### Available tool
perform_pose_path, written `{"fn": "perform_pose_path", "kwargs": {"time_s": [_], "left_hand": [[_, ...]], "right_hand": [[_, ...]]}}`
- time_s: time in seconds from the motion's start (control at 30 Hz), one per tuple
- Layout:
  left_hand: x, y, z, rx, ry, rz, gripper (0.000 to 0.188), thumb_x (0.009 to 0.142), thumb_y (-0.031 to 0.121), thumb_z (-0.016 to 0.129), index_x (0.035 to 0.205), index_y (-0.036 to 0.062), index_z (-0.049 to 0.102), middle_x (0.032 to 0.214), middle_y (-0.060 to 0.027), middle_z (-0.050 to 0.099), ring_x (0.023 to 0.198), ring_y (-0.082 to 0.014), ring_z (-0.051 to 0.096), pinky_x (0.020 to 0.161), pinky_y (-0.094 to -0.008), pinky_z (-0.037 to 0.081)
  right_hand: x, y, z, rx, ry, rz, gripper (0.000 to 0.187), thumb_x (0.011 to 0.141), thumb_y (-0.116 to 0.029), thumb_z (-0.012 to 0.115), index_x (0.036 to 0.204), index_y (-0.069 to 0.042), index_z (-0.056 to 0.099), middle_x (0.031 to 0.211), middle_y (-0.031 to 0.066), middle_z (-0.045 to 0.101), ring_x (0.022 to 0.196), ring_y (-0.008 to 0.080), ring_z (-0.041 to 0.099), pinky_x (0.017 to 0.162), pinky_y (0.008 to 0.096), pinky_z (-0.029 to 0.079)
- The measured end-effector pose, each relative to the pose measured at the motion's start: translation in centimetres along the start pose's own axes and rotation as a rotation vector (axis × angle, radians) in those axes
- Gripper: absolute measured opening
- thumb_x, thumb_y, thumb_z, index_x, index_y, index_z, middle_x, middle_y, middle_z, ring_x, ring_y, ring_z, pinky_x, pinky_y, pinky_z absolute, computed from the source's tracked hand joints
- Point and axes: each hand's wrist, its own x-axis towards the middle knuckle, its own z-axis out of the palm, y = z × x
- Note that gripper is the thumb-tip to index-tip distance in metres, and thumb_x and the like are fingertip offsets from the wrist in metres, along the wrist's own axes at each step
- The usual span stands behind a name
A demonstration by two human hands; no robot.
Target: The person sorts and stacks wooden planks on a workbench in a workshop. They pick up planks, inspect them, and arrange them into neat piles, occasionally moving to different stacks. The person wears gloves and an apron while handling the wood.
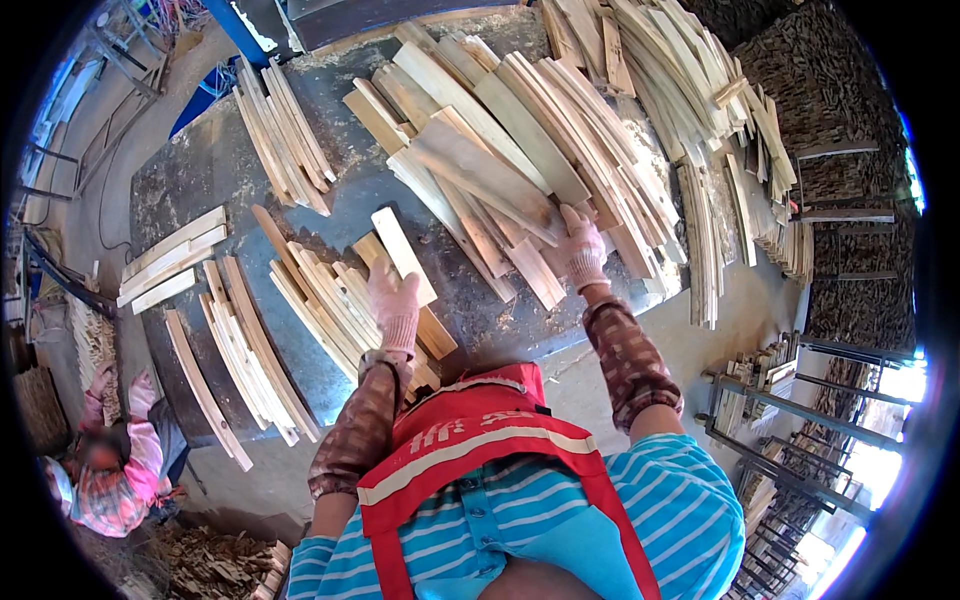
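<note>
Both my hands wear pale pink knit gloves. My left hand (395, 303) is at the near middle of the dark table, its fingers around the left edge of a short pale board (402, 254). A browner board (433, 330) lies partly under that one. Farther right, my right hand (582, 248) grips the near end of a wide greyish-brown board (480, 175), which lies slantwise over a pile of other boards (530, 110). The undersides of my fingers are hidden on both hands.
Sorted rows of narrow strips (245, 345) and a bundle (283, 135) lie on the table (350, 200) to the left. More slats (665, 95) are heaped at the right. A co-worker (115, 455) is at the lower left. Stacked wood (850, 170) lines the right side.
</note>
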Motion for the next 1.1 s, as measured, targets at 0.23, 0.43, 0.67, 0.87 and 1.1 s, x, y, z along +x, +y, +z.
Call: {"fn": "perform_pose_path", "kwargs": {"time_s": [0.23, 0.43, 0.67, 0.87, 1.1], "left_hand": [[1.1, 5.8, 9.8, -0.049, -0.179, -0.105, 0.085, 0.082, 0.019, 0.074, 0.152, -0.0021, 0.031, 0.151, -0.033, 0.042, 0.135, -0.0418, 0.049, 0.112, -0.0425, 0.042], [-0.3, 9.4, 15.2, 0.329, 0.166, -0.115, 0.088, 0.078, 0.037, 0.075, 0.147, -0.0002, 0.035, 0.129, -0.0345, 0.053, 0.116, -0.051, 0.057, 0.099, -0.0536, 0.05], [2.6, 9.6, 16.9, 0.267, 0.221, -0.264, 0.081, 0.072, 0.043, 0.078, 0.134, -0.0043, 0.056, 0.133, -0.0301, 0.056, 0.12, -0.0466, 0.058, 0.103, -0.0504, 0.047], [4.9, 8.3, 17.2, 0.03, 0.113, -0.325, 0.068, 0.069, 0.042, 0.082, 0.114, -0.0062, 0.066, 0.107, -0.0259, 0.071, 0.1, -0.0381, 0.069, 0.091, -0.0439, 0.052], [5.7, 8.4, 20.2, -0.296, 0.101, -0.117, 0.053, 0.076, 0.026, 0.079, 0.113, -0.0082, 0.061, 0.102, -0.0165, 0.07, 0.086, -0.0303, 0.067, 0.082, -0.0426, 0.053]], "right_hand": [[-0.9, -0.5, -1.1, -0.092, -0.027, -0.123, 0.075, 0.08, -0.032, 0.074, 0.143, -0.009, 0.042, 0.134, 0.0208, 0.055, 0.119, 0.0441, 0.056, 0.099, 0.0505, 0.049], [0.7, 1.1, -2.5, 0.147, -0.33, 0.046, 0.073, 0.077, -0.04, 0.079, 0.138, -0.007, 0.055, 0.129, 0.0212, 0.061, 0.117, 0.0373, 0.06, 0.097, 0.0467, 0.05], [1.9, 6.3, -3.2, 1.28, -0.502, 0.351, 0.037, 0.097, -0.026, 0.067, 0.119, 0.003, 0.069, 0.096, 0.0034, 0.07, 0.082, 0.0118, 0.067, 0.069, 0.0258, 0.055], [2.7, 7.4, -3.9, 0.723, -0.318, -0.432, 0.043, 0.082, -0.002, 0.07, 0.124, 0.0, 0.065, 0.111, 0.0201, 0.071, 0.101, 0.0361, 0.07, 0.086, 0.0381, 0.056], [3.3, 6.8, -5.0, 1.385, -0.687, 0.412, 0.038, 0.091, -0.016, 0.071, 0.123, 0.003, 0.068, 0.112, 0.0094, 0.072, 0.1, 0.0191, 0.07, 0.09, 0.0308, 0.054]]}}
